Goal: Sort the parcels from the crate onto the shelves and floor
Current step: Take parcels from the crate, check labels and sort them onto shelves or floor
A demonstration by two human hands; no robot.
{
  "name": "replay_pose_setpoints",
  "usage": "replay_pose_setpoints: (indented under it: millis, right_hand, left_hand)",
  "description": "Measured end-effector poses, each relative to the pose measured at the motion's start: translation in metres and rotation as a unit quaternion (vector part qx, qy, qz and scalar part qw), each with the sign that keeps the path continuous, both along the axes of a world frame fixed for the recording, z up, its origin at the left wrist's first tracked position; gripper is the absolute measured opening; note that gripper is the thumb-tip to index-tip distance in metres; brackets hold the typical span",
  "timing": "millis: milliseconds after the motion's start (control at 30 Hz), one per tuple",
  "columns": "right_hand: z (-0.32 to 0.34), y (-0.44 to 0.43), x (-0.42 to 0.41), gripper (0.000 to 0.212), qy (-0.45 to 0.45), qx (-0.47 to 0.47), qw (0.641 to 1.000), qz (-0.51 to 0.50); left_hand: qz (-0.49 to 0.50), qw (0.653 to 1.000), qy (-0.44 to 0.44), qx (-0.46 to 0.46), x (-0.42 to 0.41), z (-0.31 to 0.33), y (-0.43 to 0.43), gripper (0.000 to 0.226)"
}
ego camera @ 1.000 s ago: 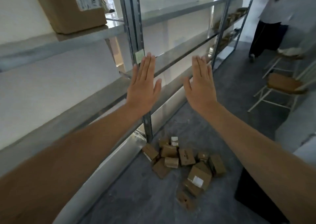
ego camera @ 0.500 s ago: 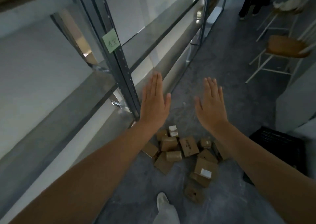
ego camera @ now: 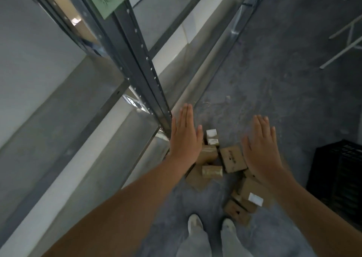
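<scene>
On floor [ego camera: 264, 84]: parcels [ego camera: 232, 158] heaped beside shelf upright [ego camera: 141, 60]; black crate [ego camera: 340, 178] right. Left hand [ego camera: 185, 137], right hand [ego camera: 260, 149] above, fingers straight, holding nothing.

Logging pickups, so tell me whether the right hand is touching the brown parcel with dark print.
Cannot tell. In the head view the flat right hand overlaps the parcel edge from above; no gap or contact shows.

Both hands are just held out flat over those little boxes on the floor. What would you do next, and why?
Probably lower the right hand onto the brown parcel lying between the hands and curl the fingers round it. That hand and the left hand are both open and hold nothing, and the other parcels lie heaped around it on the floor.
</scene>
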State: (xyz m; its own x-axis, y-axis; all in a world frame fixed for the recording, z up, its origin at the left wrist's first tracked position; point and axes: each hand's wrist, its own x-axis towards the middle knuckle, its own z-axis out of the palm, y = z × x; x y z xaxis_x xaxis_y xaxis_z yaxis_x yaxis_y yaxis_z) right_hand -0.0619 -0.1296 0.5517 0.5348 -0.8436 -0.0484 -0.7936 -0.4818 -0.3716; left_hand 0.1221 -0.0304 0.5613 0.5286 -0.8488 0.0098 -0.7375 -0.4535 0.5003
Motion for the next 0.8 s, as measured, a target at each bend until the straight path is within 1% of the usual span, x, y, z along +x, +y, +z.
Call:
replay_pose_setpoints:
  millis: [100,133,233,367,400,467,500,600,633,700,733,767,800]
  right_hand:
    - [-0.074,-0.005,-0.003,0.057,-0.002,0.027,1.0,-0.001]
    - [-0.103,-0.005,-0.004,0.057,0.013,0.039,0.999,0.003]
    - [-0.198,0.001,-0.015,0.069,0.082,0.094,0.992,0.032]
    - [-0.312,0.003,-0.026,0.072,0.085,0.154,0.984,-0.003]
    - [-0.335,0.004,-0.026,0.069,0.091,0.178,0.98,-0.014]
    - [-0.385,0.0,-0.028,0.058,0.092,0.227,0.969,-0.03]
    - [-0.409,-0.003,-0.026,0.055,0.094,0.249,0.964,-0.032]
    - [-0.475,-0.004,-0.019,0.058,0.115,0.334,0.934,-0.055]
    - [-0.494,-0.002,-0.016,0.061,0.114,0.358,0.925,-0.064]
    - [-0.533,0.003,-0.014,0.066,0.095,0.377,0.92,-0.056]
    - [-0.548,0.006,-0.014,0.068,0.085,0.384,0.918,-0.057]
    - [-0.562,0.007,-0.013,0.068,0.071,0.4,0.911,-0.075]
    - [-0.572,0.008,-0.013,0.065,0.056,0.422,0.899,-0.106]
  left_hand:
    - [0.058,0.997,0.051,0.016,-0.001,-0.075,-0.006,0.063]
    - [0.07,0.995,0.062,0.029,-0.003,-0.104,-0.007,0.062]
    - [0.088,0.989,0.088,0.077,-0.016,-0.193,0.001,0.061]
    - [0.1,0.974,0.156,0.132,-0.033,-0.313,0.014,0.058]
    - [0.106,0.969,0.172,0.143,-0.036,-0.342,0.015,0.056]
    - [0.136,0.953,0.218,0.16,-0.041,-0.4,0.014,0.053]
    - [0.155,0.943,0.239,0.172,-0.043,-0.426,0.013,0.052]
    - [0.218,0.908,0.289,0.212,-0.052,-0.503,0.007,0.052]
    - [0.241,0.897,0.293,0.228,-0.055,-0.522,0.004,0.048]
    - [0.261,0.891,0.291,0.231,-0.062,-0.556,0.0,0.03]
    - [0.244,0.9,0.272,0.24,-0.066,-0.567,-0.002,0.021]
    - [0.23,0.904,0.274,0.235,-0.07,-0.575,-0.004,0.017]
    - [0.229,0.898,0.306,0.218,-0.074,-0.582,-0.005,0.016]
